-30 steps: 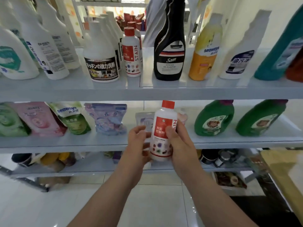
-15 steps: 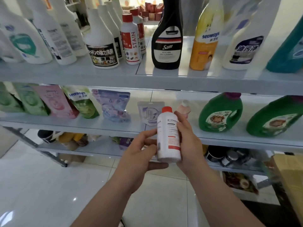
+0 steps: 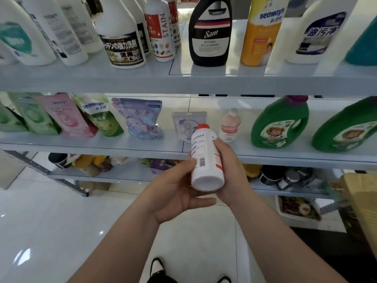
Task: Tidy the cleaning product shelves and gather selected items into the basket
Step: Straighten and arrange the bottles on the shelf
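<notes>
Bottle [image 3: 206, 160] check, by the look of it: white, red cap, tipped so its base faces near and the cap points far, toward the mid shelf [image 3: 102, 146]. R hand [image 3: 232, 170] is wrapped round its right side, fingers curled behind, so that hand carries the weight. L hand [image 3: 173, 197] sits low and left of it, thumb pressed on the label by the barcode, fingers stretched under the base w/o closing. It reads as a prop, not a clamp, tho blur there makes that a guess.

Bottle hangs between the two hands, just near of the mid shelf edge and below the top shelf [image 3: 183, 84], where a similar red-cap STAIN bottle [image 3: 163, 33] stands. Basket isn't in view.

To do the step well: grip firm at mid-body w/ R, since the bottle looks smooth and is tilted. Use the L thumb only to turn the label, not to pull. Read, decide, then either stand it upright by its twin, label out, or carry it to the basket. Hold the cap end up vs leaks. Mind the pouches [image 3: 136, 117] and pink bottle [image 3: 230, 125] just beyond.
</notes>
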`<action>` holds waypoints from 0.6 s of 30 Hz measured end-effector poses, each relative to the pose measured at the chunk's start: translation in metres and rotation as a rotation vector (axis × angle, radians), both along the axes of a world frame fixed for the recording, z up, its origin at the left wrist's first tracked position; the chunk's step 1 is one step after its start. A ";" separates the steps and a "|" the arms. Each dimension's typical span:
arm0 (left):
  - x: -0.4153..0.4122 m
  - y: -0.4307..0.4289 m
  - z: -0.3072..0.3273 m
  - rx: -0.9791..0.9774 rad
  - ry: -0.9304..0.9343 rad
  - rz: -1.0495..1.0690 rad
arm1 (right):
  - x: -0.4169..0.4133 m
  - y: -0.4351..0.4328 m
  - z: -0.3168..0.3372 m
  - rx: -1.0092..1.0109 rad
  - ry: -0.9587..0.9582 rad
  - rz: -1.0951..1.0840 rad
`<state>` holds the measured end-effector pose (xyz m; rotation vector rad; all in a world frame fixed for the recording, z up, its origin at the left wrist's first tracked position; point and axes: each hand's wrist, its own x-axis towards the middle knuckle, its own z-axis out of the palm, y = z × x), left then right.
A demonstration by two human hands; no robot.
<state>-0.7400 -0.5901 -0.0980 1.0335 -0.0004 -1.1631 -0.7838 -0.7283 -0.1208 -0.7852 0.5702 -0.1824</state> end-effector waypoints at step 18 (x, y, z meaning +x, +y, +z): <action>0.081 0.059 -0.008 0.142 -0.644 -0.016 | 0.068 0.064 0.021 -0.525 -0.172 0.089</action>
